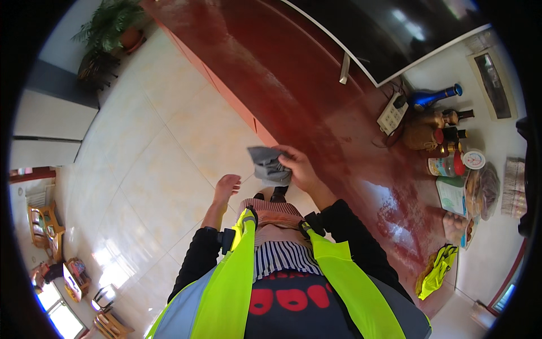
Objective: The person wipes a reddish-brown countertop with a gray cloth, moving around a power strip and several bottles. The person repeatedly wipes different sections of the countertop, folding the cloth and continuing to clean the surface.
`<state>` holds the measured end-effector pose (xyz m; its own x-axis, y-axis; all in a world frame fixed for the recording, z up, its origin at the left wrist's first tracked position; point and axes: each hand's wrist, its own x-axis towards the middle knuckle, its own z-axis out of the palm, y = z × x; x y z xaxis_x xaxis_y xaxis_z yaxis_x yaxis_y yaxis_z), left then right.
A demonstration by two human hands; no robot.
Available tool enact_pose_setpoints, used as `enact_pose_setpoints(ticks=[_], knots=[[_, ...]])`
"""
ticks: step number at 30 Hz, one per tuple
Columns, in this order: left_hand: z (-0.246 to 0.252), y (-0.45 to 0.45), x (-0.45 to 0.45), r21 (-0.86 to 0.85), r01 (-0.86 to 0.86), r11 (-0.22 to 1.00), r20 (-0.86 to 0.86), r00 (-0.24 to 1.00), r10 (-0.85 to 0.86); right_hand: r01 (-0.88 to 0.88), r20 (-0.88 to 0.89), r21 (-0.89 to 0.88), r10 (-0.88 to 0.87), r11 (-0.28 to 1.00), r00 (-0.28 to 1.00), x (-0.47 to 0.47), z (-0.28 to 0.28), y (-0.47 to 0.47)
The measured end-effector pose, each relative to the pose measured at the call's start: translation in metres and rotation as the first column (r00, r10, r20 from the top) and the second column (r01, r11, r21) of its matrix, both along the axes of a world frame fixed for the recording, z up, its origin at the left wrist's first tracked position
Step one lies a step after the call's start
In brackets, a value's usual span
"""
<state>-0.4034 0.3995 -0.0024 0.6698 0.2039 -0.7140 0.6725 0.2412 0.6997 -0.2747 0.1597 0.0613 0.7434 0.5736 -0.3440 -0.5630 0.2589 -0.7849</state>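
Note:
My right hand (298, 166) is closed on a crumpled grey cloth (269, 166), held in front of my body beside the edge of a long dark red cabinet top (292, 97). To its left, my left hand (227, 186) hangs over the tiled floor with its fingers curled loosely, apart from the cloth and holding nothing that I can see. Wet-looking, shiny patches show on the cabinet top at the right.
Along the wall stand a blue bottle (432, 98), a power strip (391, 114), jars (423, 136) and plastic bags (482, 190). A television (389, 34) overhangs the cabinet top. A yellow-green garment (438, 271) lies at its near end. Far left are a potted plant (110, 25) and wooden chairs (51, 229).

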Motion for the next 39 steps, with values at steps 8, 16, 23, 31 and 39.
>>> enact_pose_setpoints(ticks=[8, 16, 23, 31, 39], knots=[[0.110, -0.020, 0.026, 0.245, 0.131, 0.961, 0.539, 0.805, -0.248, 0.103, -0.138, 0.335, -0.059, 0.937, 0.989, 0.003, 0.074, 0.045], [0.135, 0.003, 0.011, 0.289, -0.151, 0.945, 0.622, 0.780, -0.065, 0.197, -0.177, 0.276, -0.152, 0.941, 0.972, -0.006, 0.112, 0.083], [0.187, 0.003, -0.018, 0.518, -0.294, 0.804, 0.710, 0.672, -0.212, 0.192, -0.136, 0.249, -0.162, 0.949, 0.977, -0.029, 0.135, 0.115], [0.195, -0.003, -0.037, 0.509, -0.322, 0.798, 0.670, 0.731, -0.132, 0.159, -0.061, 0.204, -0.149, 0.966, 0.987, -0.062, 0.149, 0.136], [0.197, -0.014, -0.057, 0.560, -0.496, 0.664, 0.727, 0.679, -0.106, -0.122, 0.064, 0.101, 0.116, 0.987, 0.991, -0.069, 0.136, 0.111]])
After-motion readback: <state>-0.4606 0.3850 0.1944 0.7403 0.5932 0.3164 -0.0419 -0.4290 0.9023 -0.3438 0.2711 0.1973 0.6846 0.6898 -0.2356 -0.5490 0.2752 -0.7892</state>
